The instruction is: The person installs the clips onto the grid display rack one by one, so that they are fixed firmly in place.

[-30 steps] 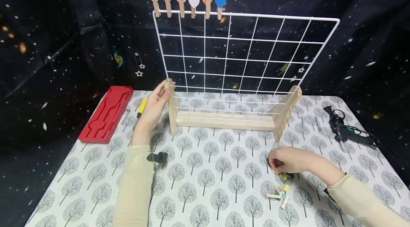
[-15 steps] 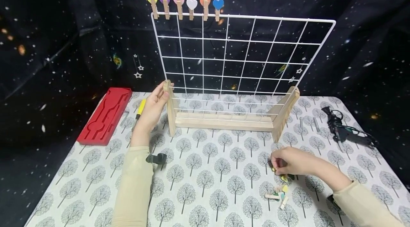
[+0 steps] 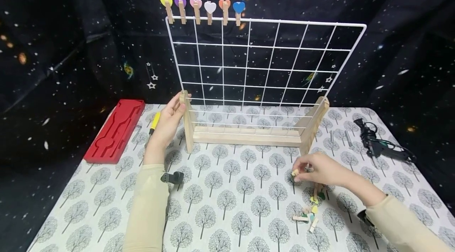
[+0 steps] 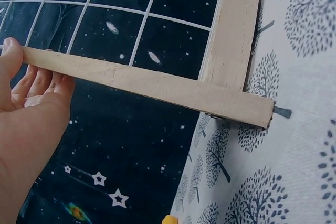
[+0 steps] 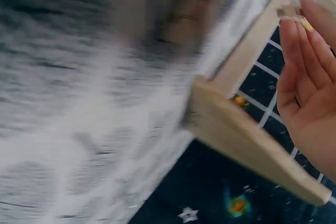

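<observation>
At twelve o'clock on a counter (image 3: 220, 190) spread with white tree-printed cloth, a white wire grid panel (image 3: 244, 85) rises from a pale wooden stand (image 3: 245, 137); six wooden pegs (image 3: 197, 5) with yellow, purple, pink, white, orange and blue heart tops clip its upper edge towards eleven. At nine, the left hand (image 3: 168, 122) has its grip on the stand's side post (image 3: 188, 129), near a yellow-handled tool (image 3: 155, 121) and a red moulded tray (image 3: 115, 131). At four, the right hand (image 3: 320, 169) pinches a small pale-yellow piece (image 3: 294, 172); loose wooden pegs (image 3: 300, 218) lie towards five. A black tool (image 3: 378, 147) lies at three.
</observation>
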